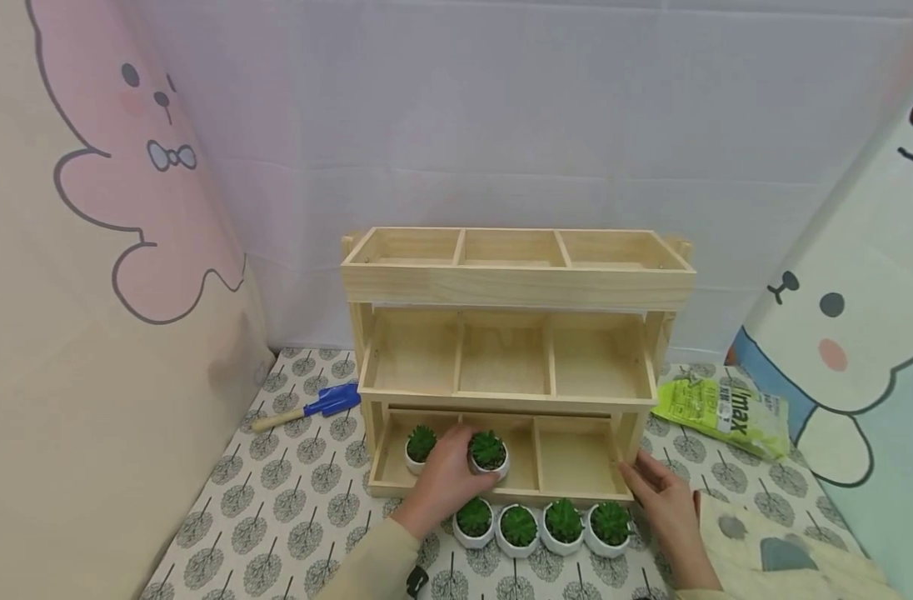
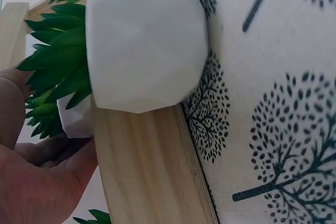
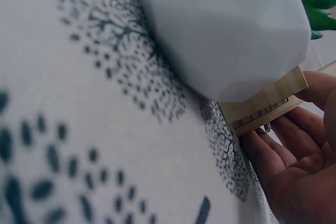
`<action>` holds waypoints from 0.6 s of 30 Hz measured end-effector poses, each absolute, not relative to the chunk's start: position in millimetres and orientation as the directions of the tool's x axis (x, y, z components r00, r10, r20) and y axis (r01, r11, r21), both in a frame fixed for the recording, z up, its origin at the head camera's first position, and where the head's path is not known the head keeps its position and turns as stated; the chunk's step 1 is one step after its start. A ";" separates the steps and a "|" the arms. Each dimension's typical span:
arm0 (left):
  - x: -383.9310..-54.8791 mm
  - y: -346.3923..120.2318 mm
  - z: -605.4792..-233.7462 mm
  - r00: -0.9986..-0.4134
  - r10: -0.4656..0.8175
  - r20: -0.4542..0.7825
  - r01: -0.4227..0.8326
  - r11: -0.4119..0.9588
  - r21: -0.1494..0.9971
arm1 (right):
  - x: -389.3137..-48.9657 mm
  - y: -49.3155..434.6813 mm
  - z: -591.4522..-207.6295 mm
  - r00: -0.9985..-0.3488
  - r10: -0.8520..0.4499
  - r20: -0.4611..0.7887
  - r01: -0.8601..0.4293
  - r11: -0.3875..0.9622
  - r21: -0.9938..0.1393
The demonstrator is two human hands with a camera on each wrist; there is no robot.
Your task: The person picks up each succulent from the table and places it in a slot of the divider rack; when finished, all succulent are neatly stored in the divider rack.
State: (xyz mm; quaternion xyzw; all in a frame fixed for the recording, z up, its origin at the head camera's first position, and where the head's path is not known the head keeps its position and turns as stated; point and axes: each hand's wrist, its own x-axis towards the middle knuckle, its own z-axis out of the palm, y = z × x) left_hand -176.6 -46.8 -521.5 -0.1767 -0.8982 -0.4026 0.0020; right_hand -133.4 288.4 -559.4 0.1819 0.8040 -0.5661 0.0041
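- Clock reference: head view, centred on the held succulent pot point(image 1: 489, 454); 12 points away from me.
- My left hand point(image 1: 447, 477) is the nearer, at 8 o'clock, pinching this pot between thumb and fingers.
- My right hand point(image 1: 668, 502) is well apart, just past 3 o'clock, gripping the lower end of the wooden rack point(image 1: 516, 286).
- Governing relation, as I judge it: the pot, roughly upright, at the bottom tier's middle compartment point(image 1: 523, 446), nearer its 9 o'clock divider. Base contact: cannot tell.
- Long axis: none evident on the round pot; the rack's runs 9 to 3.
- Count, potted succulents: six. One held; one seated succulent point(image 1: 421, 446) at 9 o'clock, bottom-left compartment; four front-row succulents point(image 1: 518, 527), from 6 to 4 o'clock.
- Count, other: one rack, three tiers, nine compartments; one blue trowel point(image 1: 335, 400), toward 10; one green bag point(image 1: 704, 408), toward 2.
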 end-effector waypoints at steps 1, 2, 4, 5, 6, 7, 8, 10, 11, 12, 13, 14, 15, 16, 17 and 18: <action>-177.6 -45.5 -521.8 -0.935 0.323 0.150 0.328 0.619 0.713 | -133.0 288.5 -559.2 -0.933 0.289 -0.213 0.297 0.292 -0.909; -178.6 -44.2 -522.3 -0.931 0.329 0.157 0.340 0.629 0.699 | -132.6 288.5 -558.9 -0.932 0.292 -0.213 0.298 0.290 -0.909; -180.7 -41.9 -522.8 -0.926 0.336 0.170 0.358 0.640 0.680 | -132.6 287.9 -558.0 -0.933 0.292 -0.211 0.296 0.287 -0.911; -182.0 -40.8 -523.3 -0.925 0.338 0.176 0.364 0.648 0.669 | -132.9 287.6 -557.8 -0.934 0.290 -0.208 0.292 0.285 -0.913; -183.3 -39.7 -523.6 -0.923 0.339 0.179 0.369 0.656 0.658 | -132.8 287.3 -557.4 -0.933 0.293 -0.208 0.292 0.283 -0.913; -184.7 -38.4 -524.1 -0.922 0.342 0.184 0.375 0.660 0.651 | -132.9 287.2 -557.3 -0.933 0.294 -0.207 0.292 0.283 -0.914; -186.0 -37.1 -524.6 -0.920 0.345 0.186 0.379 0.662 0.647 | -133.0 287.4 -557.4 -0.932 0.297 -0.207 0.293 0.285 -0.913; -188.1 -34.8 -525.5 -0.921 0.349 0.175 0.375 0.668 0.643 | -133.1 287.9 -557.8 -0.932 0.297 -0.208 0.295 0.288 -0.911; -188.8 -33.6 -525.8 -0.921 0.352 0.167 0.372 0.668 0.644 | -133.1 288.3 -558.0 -0.930 0.300 -0.211 0.299 0.286 -0.910; -189.5 -32.5 -526.1 -0.921 0.356 0.162 0.371 0.667 0.646 | -133.2 288.6 -558.5 -0.928 0.303 -0.216 0.303 0.283 -0.910; -190.0 -31.5 -526.4 -0.921 0.357 0.155 0.368 0.668 0.647 | -133.4 288.9 -559.0 -0.928 0.302 -0.218 0.306 0.284 -0.909; -190.3 -30.7 -526.8 -0.922 0.357 0.147 0.363 0.671 0.646 | -133.7 289.0 -559.5 -0.928 0.301 -0.221 0.308 0.284 -0.908; -190.6 -29.9 -527.2 -0.924 0.356 0.141 0.359 0.676 0.643 | -133.9 288.9 -559.7 -0.928 0.299 -0.223 0.310 0.283 -0.908; -190.9 -29.2 -527.5 -0.924 0.355 0.139 0.358 0.681 0.639 | -134.1 288.9 -560.1 -0.927 0.298 -0.226 0.312 0.282 -0.907; -191.3 -28.6 -527.7 -0.924 0.355 0.139 0.358 0.684 0.636 | -134.3 288.8 -560.3 -0.927 0.299 -0.227 0.314 0.285 -0.906; -191.7 -28.0 -528.3 -0.924 0.356 0.139 0.360 0.688 0.630 | -134.4 288.8 -560.5 -0.926 0.301 -0.229 0.317 0.287 -0.904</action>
